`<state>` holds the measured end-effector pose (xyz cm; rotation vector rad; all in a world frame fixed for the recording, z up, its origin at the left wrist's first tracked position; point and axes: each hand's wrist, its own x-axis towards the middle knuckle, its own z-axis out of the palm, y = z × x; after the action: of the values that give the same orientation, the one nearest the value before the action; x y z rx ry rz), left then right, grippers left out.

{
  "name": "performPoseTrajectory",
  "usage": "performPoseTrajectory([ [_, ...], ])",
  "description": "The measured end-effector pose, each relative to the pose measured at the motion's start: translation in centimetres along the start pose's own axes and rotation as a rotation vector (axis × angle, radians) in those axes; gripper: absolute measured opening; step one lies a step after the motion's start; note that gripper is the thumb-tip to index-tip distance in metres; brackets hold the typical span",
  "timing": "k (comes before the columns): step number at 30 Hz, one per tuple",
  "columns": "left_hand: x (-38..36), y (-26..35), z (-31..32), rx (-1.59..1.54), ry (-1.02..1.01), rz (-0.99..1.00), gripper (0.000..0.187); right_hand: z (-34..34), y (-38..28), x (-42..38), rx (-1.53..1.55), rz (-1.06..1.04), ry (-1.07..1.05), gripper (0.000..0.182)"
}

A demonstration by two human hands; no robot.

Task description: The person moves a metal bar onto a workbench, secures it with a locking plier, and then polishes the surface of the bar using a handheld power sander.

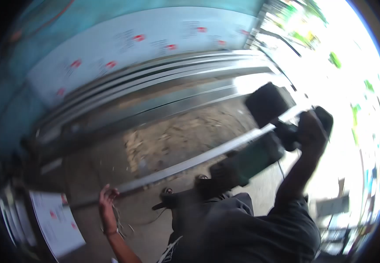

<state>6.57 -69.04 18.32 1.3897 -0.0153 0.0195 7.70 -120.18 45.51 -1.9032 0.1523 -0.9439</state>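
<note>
Near the lower left, my left hand (108,199) is raised with its fingers apart beside a long pale metal bar (190,161); whether it touches the bar is unclear. On the right, my right hand (313,130) is wrapped round a dark power tool (266,103) with a blocky end, blurred by motion. The tool is over the bar's right part. Below it sits a dark green machine (253,163) with black parts, close to my body and beside the bar.
Long metal profiles (155,81) lie beyond the bar. Behind them stands a white sheet (155,39) with red marks against a blue-green wall. Wood-coloured debris (185,131) covers part of the ground. Another white sheet (56,223) is at lower left.
</note>
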Motion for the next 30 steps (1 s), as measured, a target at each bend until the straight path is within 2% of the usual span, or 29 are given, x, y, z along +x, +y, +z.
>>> performPoseTrajectory([
  [1, 1.6, 3.7, 3.6, -0.040, -0.217, 0.040, 0.090, 0.3, -1.0, -0.7, 0.123, 0.085, -0.053, 0.017],
  [2, 2.3, 6.6, 7.6, -0.078, -0.414, 0.078, 0.103, 0.9, -1.3, -1.5, 0.208, 0.079, 0.062, 0.031],
  [4, 2.2, 9.4, 16.1, 0.175, -0.656, 0.090, 0.112, -0.2, 0.9, -1.4, 0.180, 0.089, -0.070, 0.039],
  [6, 2.5, 10.0, 21.9, 0.921, -0.918, 0.389, 0.110, -2.1, 5.5, -1.9, 0.179, 0.075, -0.113, 0.042],
  [7, 2.2, 8.7, 24.2, 0.938, -0.959, 0.427, 0.110, -3.1, 6.9, -2.3, 0.189, 0.042, -0.117, 0.043],
  [9, 1.3, 3.1, 26.8, 1.373, -0.809, 0.593, 0.107, -5.5, 9.8, -3.2, 0.171, -0.019, -0.134, 0.045],
  [10, 1.4, 0.7, 27.8, 1.384, -0.831, 0.625, 0.107, -6.7, 11.0, -3.6, 0.141, -0.043, -0.154, 0.045],
  [12, 0.5, -4.1, 30.4, 1.384, -0.953, 0.420, 0.094, -9.3, 12.6, -4.5, 0.182, -0.028, -0.161, 0.043],
  [13, -0.8, -5.7, 31.4, 1.392, -0.968, 0.426, 0.094, -10.9, 13.4, -4.8, 0.227, -0.012, -0.208, 0.042],
  [15, -2.5, -9.0, 35.0, 1.282, -0.976, 0.574, 0.079, -14.5, 16.6, -5.3, 0.204, -0.059, -0.190, 0.043],
  [18, -5.2, -11.6, 40.2, 1.201, -0.976, 0.501, 0.073, -19.5, 18.9, -5.8, 0.186, -0.053, -0.160, 0.043],
  [24, -7.6, -14.2, 49.4, 1.007, -1.060, 0.529, 0.070, -27.7, 23.0, -4.7, 0.038, -0.002, -0.073, 0.041],
  [27, -7.1, -13.9, 53.6, 1.162, -1.135, 0.433, 0.072, -30.8, 25.3, -3.9, -0.026, 0.077, -0.028, 0.038],
  [30, -5.9, -14.9, 57.5, 1.148, -1.155, 0.451, 0.073, -33.0, 26.9, -2.1, -0.052, 0.063, -0.007, 0.038],
])
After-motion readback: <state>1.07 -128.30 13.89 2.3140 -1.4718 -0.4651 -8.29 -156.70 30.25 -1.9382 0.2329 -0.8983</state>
